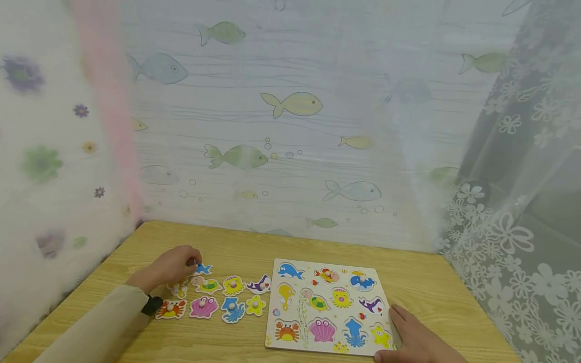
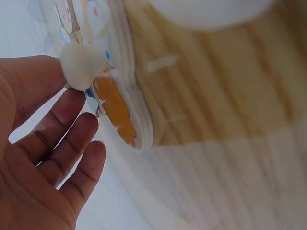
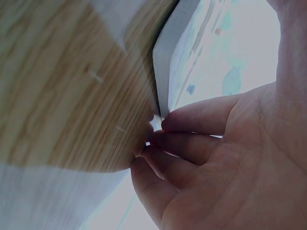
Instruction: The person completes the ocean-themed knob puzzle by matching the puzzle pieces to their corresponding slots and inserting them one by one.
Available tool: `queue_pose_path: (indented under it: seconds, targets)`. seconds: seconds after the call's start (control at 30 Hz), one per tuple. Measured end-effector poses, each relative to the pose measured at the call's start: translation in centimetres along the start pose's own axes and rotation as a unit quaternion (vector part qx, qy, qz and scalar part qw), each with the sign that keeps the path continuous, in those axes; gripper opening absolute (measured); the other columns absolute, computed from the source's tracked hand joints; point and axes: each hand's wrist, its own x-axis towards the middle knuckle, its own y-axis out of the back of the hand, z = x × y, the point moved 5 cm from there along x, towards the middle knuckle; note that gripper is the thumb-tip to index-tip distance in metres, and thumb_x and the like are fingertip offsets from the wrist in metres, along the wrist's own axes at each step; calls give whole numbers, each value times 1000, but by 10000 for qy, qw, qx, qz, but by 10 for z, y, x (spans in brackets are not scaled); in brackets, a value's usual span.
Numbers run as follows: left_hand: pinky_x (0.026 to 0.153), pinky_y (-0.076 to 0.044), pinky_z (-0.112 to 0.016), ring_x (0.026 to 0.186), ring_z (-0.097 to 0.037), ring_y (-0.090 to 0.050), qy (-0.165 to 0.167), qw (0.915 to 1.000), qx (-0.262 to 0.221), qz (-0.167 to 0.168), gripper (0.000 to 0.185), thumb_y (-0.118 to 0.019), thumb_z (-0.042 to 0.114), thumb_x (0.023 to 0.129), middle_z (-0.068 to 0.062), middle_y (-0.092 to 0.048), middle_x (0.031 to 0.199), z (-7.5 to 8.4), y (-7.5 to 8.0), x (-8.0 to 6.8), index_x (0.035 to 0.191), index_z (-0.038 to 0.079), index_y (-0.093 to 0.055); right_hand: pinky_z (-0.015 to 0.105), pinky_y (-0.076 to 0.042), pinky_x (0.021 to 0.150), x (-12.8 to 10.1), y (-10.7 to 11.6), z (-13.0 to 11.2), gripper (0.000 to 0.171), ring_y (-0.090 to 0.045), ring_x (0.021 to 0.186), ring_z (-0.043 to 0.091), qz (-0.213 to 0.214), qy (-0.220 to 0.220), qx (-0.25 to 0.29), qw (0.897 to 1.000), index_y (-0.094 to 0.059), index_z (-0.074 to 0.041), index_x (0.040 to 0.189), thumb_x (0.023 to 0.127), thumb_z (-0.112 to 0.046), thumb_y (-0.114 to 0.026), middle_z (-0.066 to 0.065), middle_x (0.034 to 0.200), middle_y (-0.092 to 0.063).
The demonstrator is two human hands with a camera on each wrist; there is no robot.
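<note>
My left hand (image 1: pixel 192 262) sits at the far end of several loose sea-animal puzzle pieces (image 1: pixel 218 297) on the left of the wooden table (image 1: pixel 317 242). In the left wrist view my thumb and forefinger pinch the white knob (image 2: pixel 81 62) of a puzzle piece with an orange fin (image 2: pixel 115 100), tilted up off the table (image 2: pixel 216 86). A small blue fish shape (image 1: pixel 203 268) shows just beside my fingers. The puzzle board (image 1: pixel 271 322) lies to the right. My right hand (image 1: pixel 399 327) rests with straight fingers against its near right corner; its fingertips (image 3: pixel 165 123) touch the board's edge (image 3: pixel 160 62).
A fish-patterned wall rises behind the table. A sheer flowered curtain (image 1: pixel 508 227) hangs at the right, and another curtain with a pink stripe (image 1: pixel 109 126) at the left. The table's right edge runs close to the board.
</note>
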Motion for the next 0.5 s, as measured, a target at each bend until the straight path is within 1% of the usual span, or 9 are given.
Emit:
queue_pose_path:
  seconds: [0.1, 0.3, 0.43, 0.5]
  targets:
    - [68, -43, -33, 72, -15, -48, 7, 10000, -2, -13, 9, -66, 6, 85, 4, -54, 80, 0, 0, -1, 90, 14, -66, 63, -31, 99, 0, 0, -1, 110, -29, 132, 50, 3, -37, -3, 10000, -27, 13, 143, 75, -63, -67, 31, 147, -26]
    - [65, -42, -33, 71, -15, -47, -85, 9999, 52, 34, 8, -66, 7, 85, 4, -53, 78, 3, 3, -1, 89, 13, -66, 63, -31, 99, -1, -1, -1, 110, -29, 132, 50, 11, -43, -4, 10000, -27, 13, 143, 75, -63, -66, 31, 147, -26]
    - [65, -42, -32, 70, -14, -47, -172, 9997, 105, 109, 6, -67, 8, 85, 5, -54, 78, 6, 5, 3, 89, 13, -65, 63, -31, 99, -1, 0, -1, 110, -29, 132, 50, 18, 22, -12, 10000, -26, 13, 143, 75, -63, -67, 32, 147, -26]
    - [65, -42, -32, 70, -14, -47, -295, 9994, 135, 141, 6, -67, 8, 85, 5, -53, 78, 10, 5, 6, 88, 13, -66, 63, -31, 99, -1, 0, -1, 110, -29, 132, 50, 4, 16, 6, 10000, -26, 14, 143, 75, -63, -67, 32, 147, -26]
